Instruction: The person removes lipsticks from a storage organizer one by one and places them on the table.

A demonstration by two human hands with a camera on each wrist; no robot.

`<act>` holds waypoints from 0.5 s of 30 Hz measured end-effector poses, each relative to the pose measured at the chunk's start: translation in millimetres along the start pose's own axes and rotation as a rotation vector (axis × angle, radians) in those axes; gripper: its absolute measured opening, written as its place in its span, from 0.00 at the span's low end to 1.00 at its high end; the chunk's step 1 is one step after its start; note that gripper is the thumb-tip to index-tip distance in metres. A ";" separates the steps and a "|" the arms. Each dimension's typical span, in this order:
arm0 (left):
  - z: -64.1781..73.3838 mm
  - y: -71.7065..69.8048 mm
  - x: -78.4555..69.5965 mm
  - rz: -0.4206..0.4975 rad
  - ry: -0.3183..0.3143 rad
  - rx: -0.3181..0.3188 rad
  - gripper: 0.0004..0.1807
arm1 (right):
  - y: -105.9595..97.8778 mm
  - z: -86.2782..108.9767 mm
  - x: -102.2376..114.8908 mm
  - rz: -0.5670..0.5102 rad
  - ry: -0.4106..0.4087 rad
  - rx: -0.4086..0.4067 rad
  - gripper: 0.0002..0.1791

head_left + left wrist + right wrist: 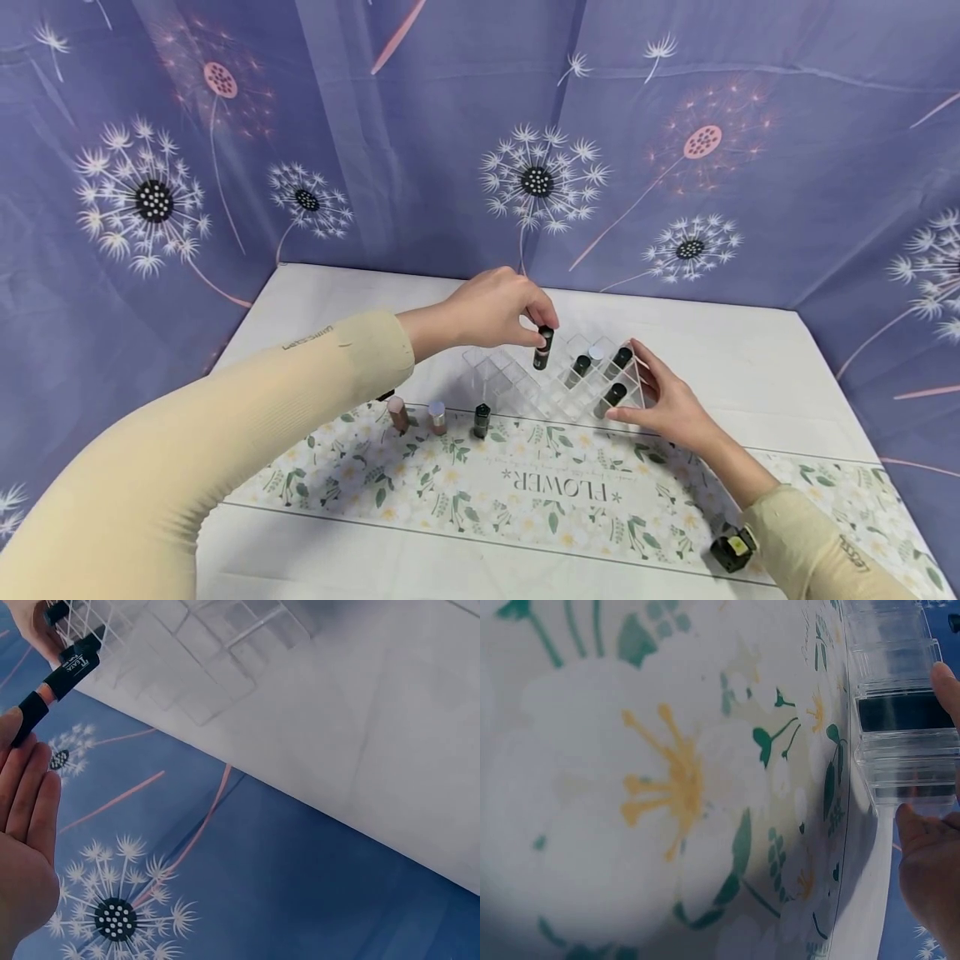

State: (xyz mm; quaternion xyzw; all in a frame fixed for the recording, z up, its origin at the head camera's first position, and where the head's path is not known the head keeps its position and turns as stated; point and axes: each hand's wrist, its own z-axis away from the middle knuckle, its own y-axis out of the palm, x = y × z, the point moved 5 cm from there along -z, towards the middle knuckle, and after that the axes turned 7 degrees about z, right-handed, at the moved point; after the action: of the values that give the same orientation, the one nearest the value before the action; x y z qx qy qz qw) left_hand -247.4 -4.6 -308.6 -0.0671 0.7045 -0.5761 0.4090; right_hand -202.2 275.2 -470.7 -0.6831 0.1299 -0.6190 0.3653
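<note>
My left hand [498,308] pinches a black lipstick tube [543,348] between thumb and fingers, above the clear divided lipstick organizer [517,387]. In the left wrist view, that lipstick [73,666] shows a peach band at its middle and pale lettering on one part. My right hand [663,400] grips the organizer's right end, thumb at the near side and fingers at the far corner. Dark-capped lipsticks [612,398] and one with a pale cap [596,354] stand in right-side compartments. The right wrist view shows the organizer's clear wall [892,660] with fingers at its edge.
Left of the organizer, on a flower-print runner [555,517], stand a brown lipstick [398,415], a silver-capped one [437,417] and a dark green one [482,421]. A small black device [732,550] lies by the right sleeve. A purple dandelion curtain [450,150] encloses the white table [337,287].
</note>
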 end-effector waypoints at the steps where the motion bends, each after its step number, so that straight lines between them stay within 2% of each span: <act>1: 2.0 0.5 -1.2 -0.001 0.004 0.002 0.13 | -0.1 0.1 0.1 0.001 0.000 0.000 0.66; 15: 30.0 15.6 -8.5 0.011 0.037 -0.004 0.11 | 0.3 1.0 0.3 0.023 -0.009 -0.002 0.65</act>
State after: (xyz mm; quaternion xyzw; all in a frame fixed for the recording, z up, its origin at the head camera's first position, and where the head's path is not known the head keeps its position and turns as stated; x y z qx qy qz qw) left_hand -216.4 -17.3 -317.8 -0.0536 0.7135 -0.5734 0.3990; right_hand -201.1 275.1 -470.6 -0.6847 0.1367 -0.6116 0.3722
